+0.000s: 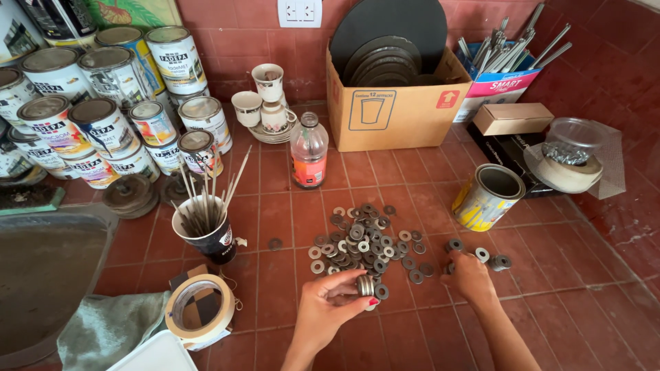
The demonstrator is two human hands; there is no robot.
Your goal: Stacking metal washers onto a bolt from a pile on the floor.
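A loose pile of grey metal washers (361,240) lies spread on the red tiled counter (570,309). My left hand (328,309) pinches a small stack of washers (366,285) at the near edge of the pile. My right hand (469,273) rests palm down to the right of the pile, its fingers over a few separate washers (489,257). Whether that hand grips any of them is hidden by the fingers.
An open yellow tin (487,196) stands behind my right hand. A glass bottle (309,151), a cardboard box of dark discs (392,96), stacked paint cans (103,103), a cup of rods (206,230) and a roll of tape (201,310) stand around.
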